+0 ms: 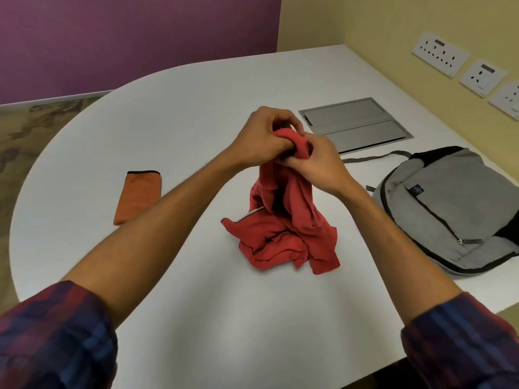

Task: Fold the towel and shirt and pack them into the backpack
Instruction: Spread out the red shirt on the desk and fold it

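Shirt (283, 228), red and crumpled, sits at the centre of the white table (196, 113), and we lift its upper end above the heap. Our left hand (264, 136) and right hand (320, 167) meet at the top of the cloth, both closed around the same bunched fold, fingers curled into the fabric. The lower part of the shirt rests on the table in loose folds, with a dark-edged hem showing at about 9 o'clock from the heap.

At 9 o'clock from the shirt, well apart from it, lies the orange towel (139, 196), already folded into a narrow flat rectangle with a dark trim at its far end. At 3 o'clock lies the grey backpack (449, 209), flat on the table, one strap trailing toward 12 o'clock. Beyond our hands, at 1 o'clock, a grey metal cable hatch (356, 122) is set flush in the tabletop. Our plaid sleeves (56, 338) are rolled up.
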A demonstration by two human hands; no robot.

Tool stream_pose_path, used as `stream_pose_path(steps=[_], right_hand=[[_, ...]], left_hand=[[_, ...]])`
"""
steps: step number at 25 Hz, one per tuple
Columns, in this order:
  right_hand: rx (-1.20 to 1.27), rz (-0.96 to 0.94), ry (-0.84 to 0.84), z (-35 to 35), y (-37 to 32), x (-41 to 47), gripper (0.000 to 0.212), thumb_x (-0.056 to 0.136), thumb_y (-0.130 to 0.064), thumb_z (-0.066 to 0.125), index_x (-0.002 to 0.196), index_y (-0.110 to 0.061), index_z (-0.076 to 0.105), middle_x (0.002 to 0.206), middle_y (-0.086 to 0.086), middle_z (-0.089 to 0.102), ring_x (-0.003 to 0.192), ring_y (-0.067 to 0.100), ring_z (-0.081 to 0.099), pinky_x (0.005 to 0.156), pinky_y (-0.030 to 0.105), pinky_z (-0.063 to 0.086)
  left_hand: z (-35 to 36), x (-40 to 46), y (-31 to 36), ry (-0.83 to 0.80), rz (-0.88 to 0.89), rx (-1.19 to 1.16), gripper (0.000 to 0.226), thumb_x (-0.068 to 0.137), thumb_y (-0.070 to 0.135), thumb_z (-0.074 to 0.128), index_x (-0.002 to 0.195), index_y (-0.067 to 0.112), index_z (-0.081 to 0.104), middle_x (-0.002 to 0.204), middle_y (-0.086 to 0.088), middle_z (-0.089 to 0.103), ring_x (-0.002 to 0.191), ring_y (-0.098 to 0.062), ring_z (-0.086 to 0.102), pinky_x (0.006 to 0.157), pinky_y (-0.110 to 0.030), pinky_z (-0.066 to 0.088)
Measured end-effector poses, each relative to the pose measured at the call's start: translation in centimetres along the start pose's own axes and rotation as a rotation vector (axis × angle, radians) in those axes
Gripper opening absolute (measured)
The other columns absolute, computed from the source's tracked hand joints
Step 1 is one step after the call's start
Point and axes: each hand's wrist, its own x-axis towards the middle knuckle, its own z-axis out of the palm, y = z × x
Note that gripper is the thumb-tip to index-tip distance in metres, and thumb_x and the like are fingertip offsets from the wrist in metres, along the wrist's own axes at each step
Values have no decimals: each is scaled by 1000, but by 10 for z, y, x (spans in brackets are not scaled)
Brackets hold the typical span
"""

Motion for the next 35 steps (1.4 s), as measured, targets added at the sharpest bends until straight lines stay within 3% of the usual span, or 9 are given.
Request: stream_pose_path(steps=[4,6,11,16,19,23,30,32,35], right_hand=[[239,35,66,-13,-10,11,18,86,-12,67,85,5,68,74,8,62,68,12,57,66,29,46],[403,64,152,-23,-20,10,17,88,-17,67,82,-1,69,78,8,64,72,15,59,69,29,48],[465,-26,229,-37,-40,4,34,90,-20,65,94,14,64,84,16,60,77,22,58,74,31,50],[470,-55,394,-66,-38,-5,16,87,-21,68,81,-6,65,79,9,59,74,19,55,69,29,48],[398,19,435,-78,-11,-13,22,88,-17,68,67,-19,62,61,-16,61,60,2,55,61,18,46],[377,152,539,-82,32,-25,15,87,-20,69,73,-23,68,60,-19,64,64,-1,58,65,19,48],[392,263,657,-96,62,-32,5,82,-21,72,78,-21,69,61,-20,67,66,0,60,69,21,49],[449,265,699,-107,62,-33,3,79,-17,73,80,-19,70,68,-15,69,70,4,62,71,22,52],[473,275,774,-124,70,-29,8,71,-19,75,79,-18,72,77,-8,69,76,10,63,75,26,52]], left_hand=[[18,-12,-23,131,-89,-347,55,71,22,77,121,13,58,111,-5,68,103,-18,65,91,-33,53],[43,-29,-39,139,-194,-428,58,68,30,83,119,16,59,117,-1,68,107,-16,65,92,-33,52],[101,-64,-78,255,-488,5,14,62,25,61,76,26,58,75,1,69,74,-25,67,62,-32,49],[85,-111,-136,363,-772,203,37,58,17,58,95,20,59,82,-6,66,79,-33,64,65,-30,44],[57,-133,-157,404,-770,301,38,59,16,62,96,19,61,84,-4,67,80,-32,65,69,-33,48],[13,-139,-171,452,-711,364,43,58,11,63,100,18,60,90,-4,70,81,-29,65,74,-38,54],[-49,-125,-150,-35,-564,330,16,56,8,56,71,12,61,60,-4,60,61,-24,58,50,-24,42],[-72,-121,-130,-333,-577,172,26,63,0,60,85,12,70,73,-4,70,71,-19,64,61,-15,45],[-104,-113,-123,-559,-540,1,57,58,2,59,113,15,68,102,-4,75,93,-19,70,82,-29,53]])
